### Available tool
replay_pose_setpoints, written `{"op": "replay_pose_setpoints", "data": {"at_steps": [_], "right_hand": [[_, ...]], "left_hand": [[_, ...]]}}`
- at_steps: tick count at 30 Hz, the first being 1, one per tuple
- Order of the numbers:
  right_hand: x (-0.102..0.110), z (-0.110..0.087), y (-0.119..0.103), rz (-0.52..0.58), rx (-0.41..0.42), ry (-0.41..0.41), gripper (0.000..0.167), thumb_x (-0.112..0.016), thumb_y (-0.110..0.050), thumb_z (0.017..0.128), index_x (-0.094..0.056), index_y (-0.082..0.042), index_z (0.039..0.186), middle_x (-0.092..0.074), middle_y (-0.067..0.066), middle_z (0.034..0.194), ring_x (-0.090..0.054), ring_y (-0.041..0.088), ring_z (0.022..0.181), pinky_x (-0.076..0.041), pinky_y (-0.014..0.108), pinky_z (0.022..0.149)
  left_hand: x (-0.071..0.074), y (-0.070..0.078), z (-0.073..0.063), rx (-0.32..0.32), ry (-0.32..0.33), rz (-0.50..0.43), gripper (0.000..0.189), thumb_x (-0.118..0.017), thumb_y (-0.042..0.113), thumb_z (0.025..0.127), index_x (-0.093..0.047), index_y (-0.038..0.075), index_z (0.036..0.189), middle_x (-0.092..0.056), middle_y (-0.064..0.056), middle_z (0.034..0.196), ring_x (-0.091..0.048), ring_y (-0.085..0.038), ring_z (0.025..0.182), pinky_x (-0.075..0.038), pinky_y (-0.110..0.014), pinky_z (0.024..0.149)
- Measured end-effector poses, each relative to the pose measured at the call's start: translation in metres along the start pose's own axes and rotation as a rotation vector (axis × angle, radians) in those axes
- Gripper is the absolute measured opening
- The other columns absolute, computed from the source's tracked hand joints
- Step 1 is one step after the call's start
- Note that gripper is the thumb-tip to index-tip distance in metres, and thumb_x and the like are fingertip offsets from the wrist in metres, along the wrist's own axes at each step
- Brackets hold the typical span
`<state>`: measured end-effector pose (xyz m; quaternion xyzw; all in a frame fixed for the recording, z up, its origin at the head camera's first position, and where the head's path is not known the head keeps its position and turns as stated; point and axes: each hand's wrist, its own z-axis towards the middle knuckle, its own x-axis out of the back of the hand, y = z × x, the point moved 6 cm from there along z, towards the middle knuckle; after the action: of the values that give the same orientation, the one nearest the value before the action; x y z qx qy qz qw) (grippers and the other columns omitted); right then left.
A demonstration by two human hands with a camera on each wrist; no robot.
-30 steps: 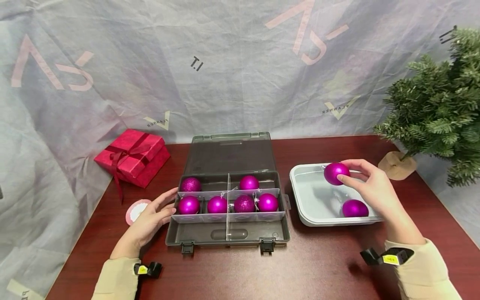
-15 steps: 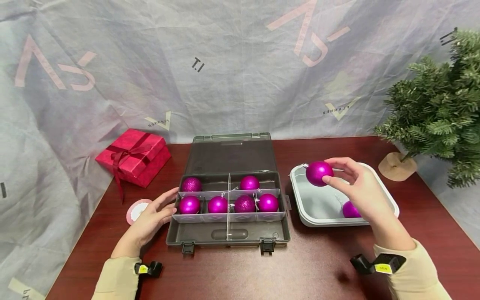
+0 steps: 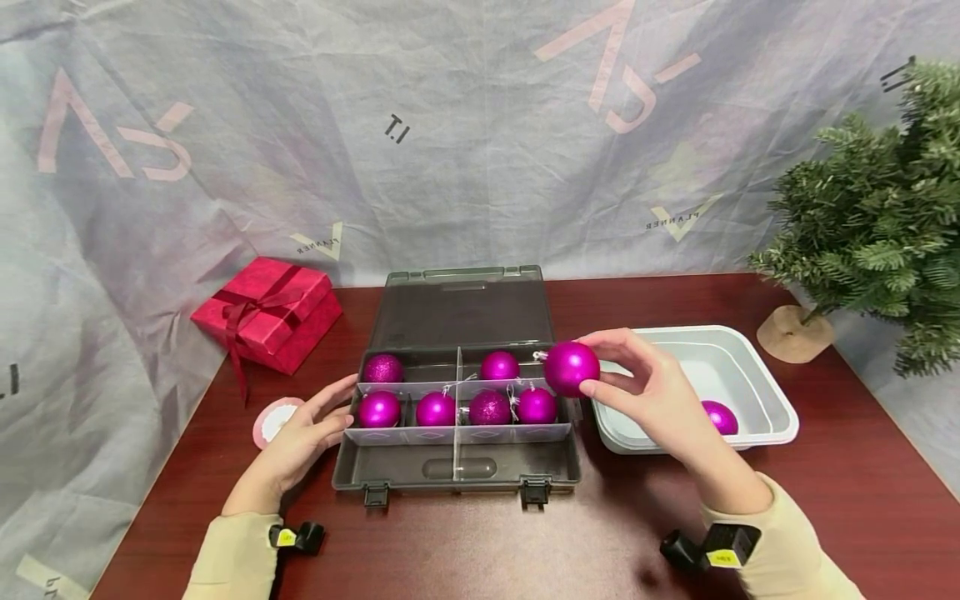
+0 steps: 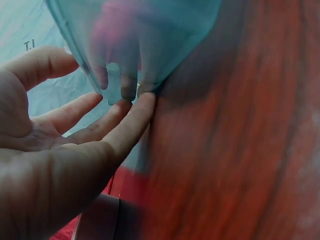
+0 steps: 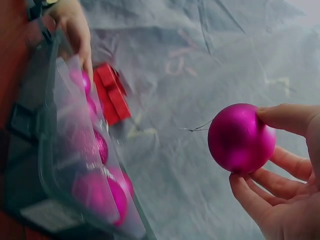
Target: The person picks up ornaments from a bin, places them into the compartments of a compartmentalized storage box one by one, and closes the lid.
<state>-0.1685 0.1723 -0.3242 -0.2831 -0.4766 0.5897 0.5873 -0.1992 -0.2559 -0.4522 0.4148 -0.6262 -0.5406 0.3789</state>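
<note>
A shiny magenta Christmas ball [image 3: 572,368] with a silver cap and thin string is pinched between the thumb and fingers of my right hand [image 3: 648,387]. It hangs over the right edge of a smoky grey divided box [image 3: 397,469], whose lid stands folded back. Two balls lie in the box's back row, and several fill the middle row, some glittery and some smooth. Nothing lies in the front row. My left hand [image 3: 300,446] rests its fingertips against the box's left wall; the left wrist view shows the fingers [image 4: 135,125] extended along the translucent side.
A white plastic basin [image 3: 761,367] stands right of the box, with one magenta ball [image 3: 720,417] inside. A small artificial tree [image 3: 862,225] is at the far right. At left are a red gift box [image 3: 273,308] and a pink-and-white round item [image 3: 272,423].
My right hand has carried the Christmas ball leftward from above the white basin to the right edge of the divided box. My left hand has stayed put.
</note>
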Motion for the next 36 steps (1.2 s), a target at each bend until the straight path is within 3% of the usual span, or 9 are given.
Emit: {"op": "replay_pose_setpoints", "data": {"at_steps": [7, 14, 23, 30, 36], "right_hand": [[-0.031, 0.006, -0.005, 0.026, 0.008, -0.073, 0.045, -0.077, 0.008, 0.085, -0.063, -0.002, 0.126, -0.068, 0.012, 0.120, -0.065, 0.018, 0.110, -0.053, 0.030, 0.093], [-0.068, 0.009, -0.007, 0.117, -0.016, -0.152, 0.045, -0.080, 0.003, 0.085, -0.064, -0.005, 0.126, -0.066, 0.010, 0.126, -0.068, 0.029, 0.108, -0.055, 0.038, 0.092], [-0.117, 0.012, 0.012, 0.113, -0.065, -0.242, 0.043, -0.085, -0.008, 0.084, -0.068, -0.014, 0.123, -0.065, 0.003, 0.125, -0.066, 0.023, 0.110, -0.053, 0.035, 0.095], [-0.145, 0.015, 0.026, 0.068, -0.050, -0.291, 0.042, -0.086, -0.010, 0.083, -0.069, -0.013, 0.121, -0.067, 0.000, 0.125, -0.065, 0.019, 0.112, -0.053, 0.034, 0.095], [-0.162, 0.015, 0.036, 0.001, -0.041, -0.314, 0.043, -0.086, -0.007, 0.082, -0.069, -0.015, 0.121, -0.067, -0.004, 0.121, -0.065, 0.017, 0.104, -0.055, 0.031, 0.089]], "left_hand": [[0.002, -0.001, 0.001, 0.010, 0.000, 0.003, 0.067, -0.055, 0.008, 0.102, -0.024, 0.006, 0.161, -0.023, -0.022, 0.162, -0.043, -0.014, 0.132, -0.047, -0.025, 0.098], [0.003, -0.003, 0.002, 0.029, 0.004, 0.010, 0.067, -0.055, 0.009, 0.103, -0.023, 0.009, 0.162, -0.022, -0.020, 0.162, -0.033, -0.029, 0.140, -0.047, -0.025, 0.099], [0.002, -0.002, 0.001, 0.005, -0.006, -0.001, 0.066, -0.054, 0.008, 0.103, -0.023, 0.005, 0.161, -0.022, -0.027, 0.161, -0.051, -0.006, 0.124, -0.047, -0.024, 0.097], [0.002, -0.001, 0.001, 0.006, -0.005, 0.000, 0.066, -0.055, 0.008, 0.103, -0.023, 0.006, 0.161, -0.021, -0.027, 0.160, -0.052, -0.006, 0.124, -0.048, -0.024, 0.097], [0.003, -0.003, 0.001, 0.022, -0.001, 0.004, 0.067, -0.055, 0.008, 0.103, -0.023, 0.007, 0.162, -0.021, -0.024, 0.162, -0.048, -0.005, 0.127, -0.047, -0.023, 0.097]]}}
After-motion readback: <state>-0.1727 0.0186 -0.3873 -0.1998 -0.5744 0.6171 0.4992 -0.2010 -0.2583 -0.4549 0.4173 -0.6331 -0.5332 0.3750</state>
